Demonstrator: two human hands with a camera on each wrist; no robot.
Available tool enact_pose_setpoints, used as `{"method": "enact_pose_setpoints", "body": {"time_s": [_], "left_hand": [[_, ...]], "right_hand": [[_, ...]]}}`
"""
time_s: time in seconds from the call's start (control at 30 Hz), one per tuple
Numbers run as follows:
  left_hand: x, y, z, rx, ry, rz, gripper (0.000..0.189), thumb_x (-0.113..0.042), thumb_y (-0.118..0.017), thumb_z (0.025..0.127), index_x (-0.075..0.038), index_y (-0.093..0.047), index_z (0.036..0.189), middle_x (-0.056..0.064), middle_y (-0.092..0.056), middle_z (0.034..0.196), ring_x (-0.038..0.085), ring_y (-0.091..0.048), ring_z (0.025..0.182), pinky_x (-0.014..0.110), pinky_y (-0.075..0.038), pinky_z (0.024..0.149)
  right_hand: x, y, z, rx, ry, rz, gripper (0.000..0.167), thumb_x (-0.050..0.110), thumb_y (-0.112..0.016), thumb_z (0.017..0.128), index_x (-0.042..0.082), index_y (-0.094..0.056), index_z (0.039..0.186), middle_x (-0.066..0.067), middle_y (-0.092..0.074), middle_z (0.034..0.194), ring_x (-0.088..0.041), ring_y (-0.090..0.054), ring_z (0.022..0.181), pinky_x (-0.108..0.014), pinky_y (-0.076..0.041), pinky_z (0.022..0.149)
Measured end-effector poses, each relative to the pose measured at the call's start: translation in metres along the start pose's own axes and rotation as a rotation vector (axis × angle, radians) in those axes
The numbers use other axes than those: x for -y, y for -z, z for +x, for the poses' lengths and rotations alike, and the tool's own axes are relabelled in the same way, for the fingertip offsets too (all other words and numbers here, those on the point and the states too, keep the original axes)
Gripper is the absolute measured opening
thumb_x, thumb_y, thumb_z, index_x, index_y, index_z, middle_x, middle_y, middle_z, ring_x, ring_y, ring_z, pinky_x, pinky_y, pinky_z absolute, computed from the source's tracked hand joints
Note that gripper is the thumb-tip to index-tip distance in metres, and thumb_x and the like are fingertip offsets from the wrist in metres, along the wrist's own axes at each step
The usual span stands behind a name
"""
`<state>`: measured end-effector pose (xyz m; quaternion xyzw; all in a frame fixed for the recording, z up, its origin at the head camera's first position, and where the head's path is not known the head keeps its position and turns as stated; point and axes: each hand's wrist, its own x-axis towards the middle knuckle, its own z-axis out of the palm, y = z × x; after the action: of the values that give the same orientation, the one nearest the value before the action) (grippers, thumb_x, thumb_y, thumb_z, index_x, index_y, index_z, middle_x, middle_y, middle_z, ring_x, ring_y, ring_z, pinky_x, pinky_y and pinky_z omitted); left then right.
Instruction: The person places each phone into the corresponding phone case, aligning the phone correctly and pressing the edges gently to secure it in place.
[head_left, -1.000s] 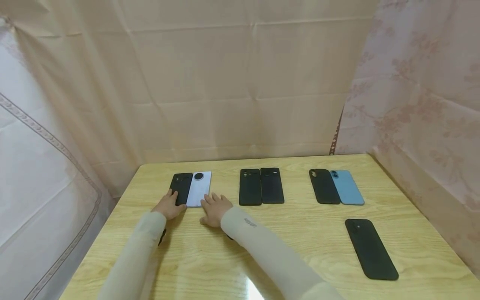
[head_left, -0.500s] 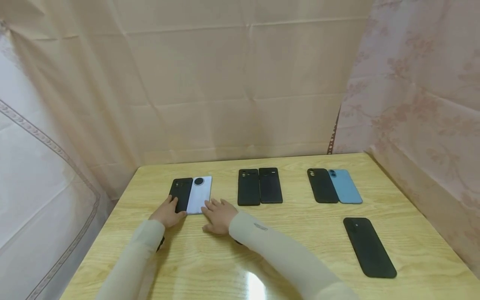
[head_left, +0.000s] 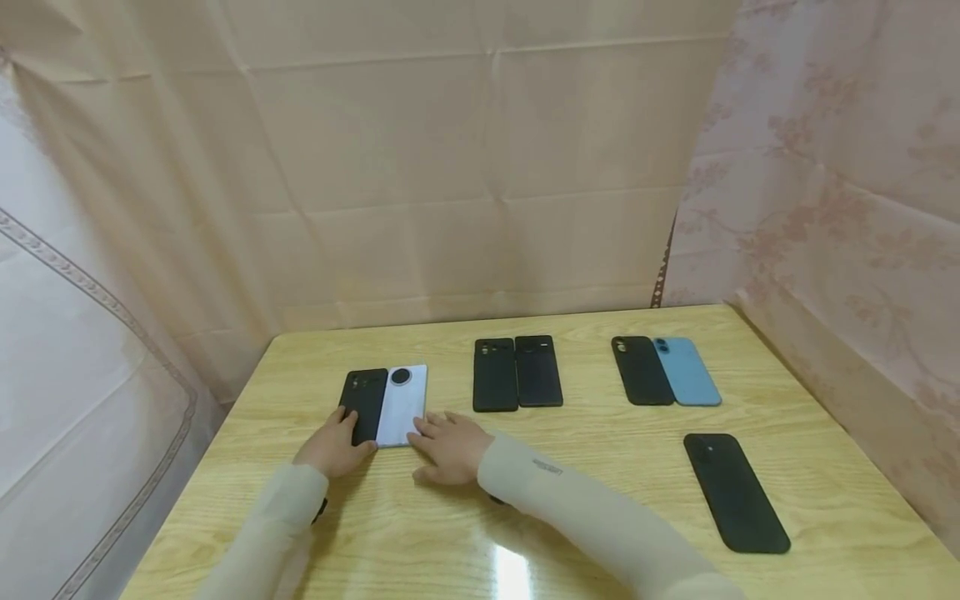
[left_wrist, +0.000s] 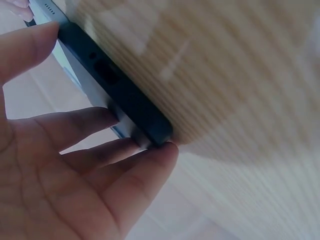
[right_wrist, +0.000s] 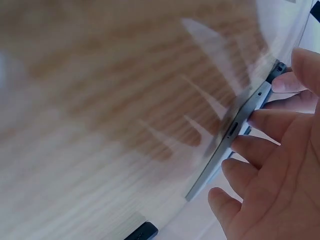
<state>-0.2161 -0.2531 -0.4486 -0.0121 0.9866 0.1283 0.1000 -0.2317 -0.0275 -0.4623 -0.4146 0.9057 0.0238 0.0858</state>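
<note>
A black phone case and a white phone with a round black camera lie side by side on the table. My left hand holds the near end of the case, fingers at its left side and thumb at the near right corner. In the left wrist view the case's end edge shows a port cutout between thumb and little finger. My right hand lies spread at the near right of the white phone, fingertips on it. The right wrist view shows these fingers along the phone's edge, thumb apart.
Two black slabs, a case and a phone, lie side by side mid-table. Farther right are another black case and a blue phone. A black phone lies at the front right. Curtains hang behind the table.
Both hands have drawn the black phone case and white phone together toward the body, away from the table's back edge. The other phones and cases stay where they were.
</note>
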Motion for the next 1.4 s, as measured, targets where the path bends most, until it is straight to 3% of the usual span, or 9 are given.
{"method": "enact_pose_setpoints", "body": {"time_s": [0.37, 0.77, 0.97, 1.17, 1.4], "left_hand": [[-0.006, -0.008, -0.022, -0.035, -0.045, 0.014, 0.074, -0.036, -0.067, 0.091, 0.012, -0.042, 0.141, 0.038, -0.030, 0.149, 0.054, -0.043, 0.130, 0.061, -0.043, 0.102], [-0.014, -0.016, -0.044, -0.051, -0.080, 0.014, 0.075, -0.040, -0.068, 0.089, 0.011, -0.045, 0.139, 0.038, -0.035, 0.147, 0.054, -0.045, 0.128, 0.061, -0.044, 0.101], [-0.021, -0.022, -0.055, -0.047, -0.059, 0.024, 0.074, -0.040, -0.069, 0.088, 0.010, -0.047, 0.139, 0.037, -0.035, 0.147, 0.053, -0.045, 0.128, 0.061, -0.043, 0.102], [-0.025, -0.024, -0.059, -0.053, -0.067, 0.017, 0.075, -0.041, -0.071, 0.087, 0.010, -0.049, 0.137, 0.036, -0.038, 0.146, 0.053, -0.048, 0.126, 0.061, -0.045, 0.100], [-0.022, -0.022, -0.054, -0.051, -0.027, -0.055, 0.072, -0.042, -0.067, 0.090, 0.008, -0.049, 0.138, 0.034, -0.039, 0.145, 0.054, -0.047, 0.126, 0.062, -0.044, 0.100]], "right_hand": [[-0.001, -0.002, -0.026, 0.019, 0.079, 0.021, 0.065, 0.059, -0.038, 0.099, 0.025, -0.031, 0.154, 0.000, -0.024, 0.162, -0.019, -0.021, 0.151, -0.041, -0.018, 0.124], [-0.001, -0.005, -0.053, -0.011, 0.165, 0.028, 0.061, 0.056, -0.038, 0.101, 0.022, -0.036, 0.152, -0.003, -0.030, 0.160, -0.019, -0.028, 0.149, -0.038, -0.027, 0.121], [-0.003, -0.009, -0.065, -0.017, 0.201, 0.055, 0.062, 0.056, -0.036, 0.101, 0.020, -0.036, 0.152, -0.005, -0.030, 0.160, -0.018, -0.030, 0.148, -0.035, -0.029, 0.120], [-0.004, -0.013, -0.073, -0.049, 0.231, 0.050, 0.062, 0.055, -0.038, 0.101, 0.018, -0.040, 0.151, -0.008, -0.034, 0.158, -0.021, -0.035, 0.145, -0.033, -0.034, 0.118], [-0.001, -0.011, -0.067, -0.091, 0.209, 0.161, 0.056, 0.050, -0.043, 0.101, 0.015, -0.048, 0.145, -0.010, -0.042, 0.152, -0.023, -0.047, 0.137, -0.031, -0.042, 0.111]]}}
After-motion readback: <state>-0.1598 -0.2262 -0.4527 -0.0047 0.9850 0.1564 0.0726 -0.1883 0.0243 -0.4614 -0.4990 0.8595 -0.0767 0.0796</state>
